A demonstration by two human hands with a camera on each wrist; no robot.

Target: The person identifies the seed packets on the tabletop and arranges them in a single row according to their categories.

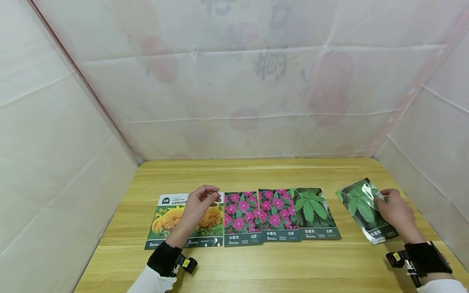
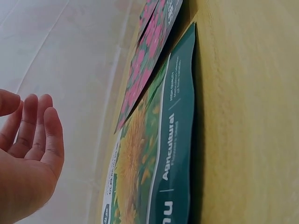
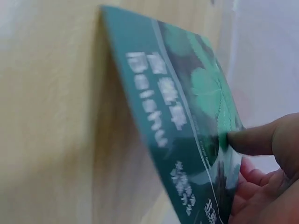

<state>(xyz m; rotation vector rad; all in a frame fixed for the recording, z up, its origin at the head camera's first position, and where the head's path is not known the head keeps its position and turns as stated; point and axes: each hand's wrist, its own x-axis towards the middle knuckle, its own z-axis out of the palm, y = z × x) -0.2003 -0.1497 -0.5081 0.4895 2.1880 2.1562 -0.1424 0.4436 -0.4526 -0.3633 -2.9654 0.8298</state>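
On the right side of the table my right hand pinches a seed packet with green fern-like leaves, held tilted. In the right wrist view the thumb presses its printed face, with the other fingers behind. My left hand hovers over the yellow sunflower seed packets at the left, its fingers loosely bent and nothing in them. In the left wrist view that hand is apart from the sunflower packet. My forearm covers part of these packets.
In the same row lie two pink-flower packets, side by side, and another green-leaf packet touching the right one. The wooden table is enclosed by pale cloth walls at the back and both sides.
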